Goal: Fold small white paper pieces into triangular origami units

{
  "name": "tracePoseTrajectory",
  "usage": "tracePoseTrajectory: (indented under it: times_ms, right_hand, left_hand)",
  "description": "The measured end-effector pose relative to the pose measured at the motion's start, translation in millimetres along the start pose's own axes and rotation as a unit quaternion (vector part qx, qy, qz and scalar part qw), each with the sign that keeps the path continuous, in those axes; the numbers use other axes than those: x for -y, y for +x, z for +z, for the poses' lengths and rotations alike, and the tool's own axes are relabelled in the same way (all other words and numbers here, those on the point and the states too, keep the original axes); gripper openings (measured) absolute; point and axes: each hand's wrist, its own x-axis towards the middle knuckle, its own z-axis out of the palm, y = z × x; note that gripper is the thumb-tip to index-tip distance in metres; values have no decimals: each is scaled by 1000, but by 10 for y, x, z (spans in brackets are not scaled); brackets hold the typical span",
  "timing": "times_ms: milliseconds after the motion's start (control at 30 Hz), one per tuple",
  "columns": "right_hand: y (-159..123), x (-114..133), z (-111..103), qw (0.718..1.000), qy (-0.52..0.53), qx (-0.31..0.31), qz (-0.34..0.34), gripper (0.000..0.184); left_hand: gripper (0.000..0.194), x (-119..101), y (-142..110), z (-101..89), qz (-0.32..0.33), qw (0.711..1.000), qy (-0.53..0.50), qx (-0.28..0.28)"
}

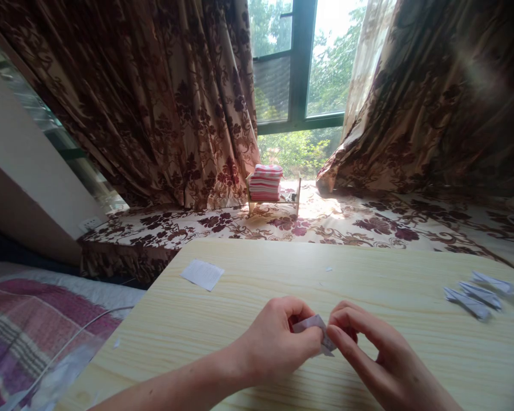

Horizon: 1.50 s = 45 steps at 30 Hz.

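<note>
A small folded piece of paper (310,323) is held between both hands, just above the front half of the wooden table. My left hand (278,339) pinches it between thumb and curled fingers, which cover part of it. At its right end my right hand (368,342) grips the edge with thumb and index finger pressed together. Faint marks show on the paper's right part. Towards the table's right edge lie several narrow folded paper pieces (480,294). A flat sheet of paper with faint lines (202,274) rests at the back left of the table.
Tiny paper scraps (329,269) dot the light wooden tabletop (163,331). Behind it, a small rack (298,200) with folded red-and-white striped cloths (265,182) stands on a flower-patterned window ledge (368,222). A white cable (85,328) runs over the bed at left.
</note>
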Motion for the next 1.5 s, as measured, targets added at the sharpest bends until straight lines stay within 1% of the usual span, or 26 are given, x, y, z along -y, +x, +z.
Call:
tracePoseTrajectory:
  times_ms: [233,433,700,833,967,1033,1200,1267,1400,1500]
  right_hand:
    - [1,-5,-14,1000,-14,23,-7,30]
    - [29,-56,-49,997,-45,54,-32,28]
    - [23,-88,-63,997,-52,46,-27,29]
    - [18,-85,-52,999,-41,7,1,30]
    - [29,-105,-78,998,-49,-39,10,27]
    - [39,-116,-95,997,-61,-45,5,25]
    - [58,-87,-95,997,-75,-29,-17,23]
    - [53,-57,-81,996,-76,-32,-23,21]
    - [27,-18,-57,995,-73,-57,-34,8]
    - [12,-19,-57,993,-79,-77,-49,7]
  left_hand:
    - [16,14,8,-30,2,1000,23,15]
    - [19,65,24,-6,28,999,6,22]
    - [18,99,60,5,12,999,-48,15]
    - [15,70,84,-15,15,995,-95,4]
    - [18,42,127,-44,9,982,-183,-49]
    - [20,41,140,-50,0,976,-209,-66]
    - [19,58,140,-41,5,973,-222,-67]
    - [19,63,137,-36,11,974,-217,-66]
    - [18,57,135,-28,15,977,-204,-51]
    - [18,45,134,-17,10,977,-205,-49]
